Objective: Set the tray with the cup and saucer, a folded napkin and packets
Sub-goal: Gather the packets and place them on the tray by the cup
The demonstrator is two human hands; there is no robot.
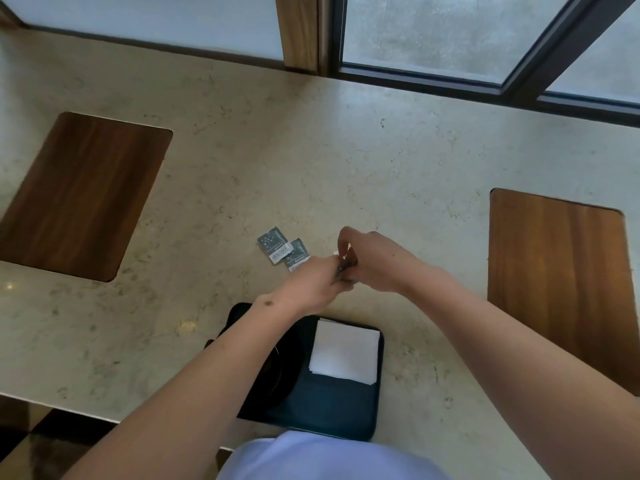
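A dark tray (332, 407) lies at the counter's near edge. On its right half rests a folded white napkin (344, 351). A dark saucer (277, 372) shows on its left half, mostly hidden under my left forearm; no cup is visible. Two grey packets (282, 250) lie on the counter just beyond the tray. My left hand (311, 284) and my right hand (370, 261) meet above the counter, right of those packets, fingers pinched together on a dark packet (343, 270) held edge-on between them.
The beige marble counter (311, 150) has a wooden inset panel at far left (79, 195) and another at right (561, 285). A dark-framed window (433, 74) and a wooden post (299, 29) run along the back edge.
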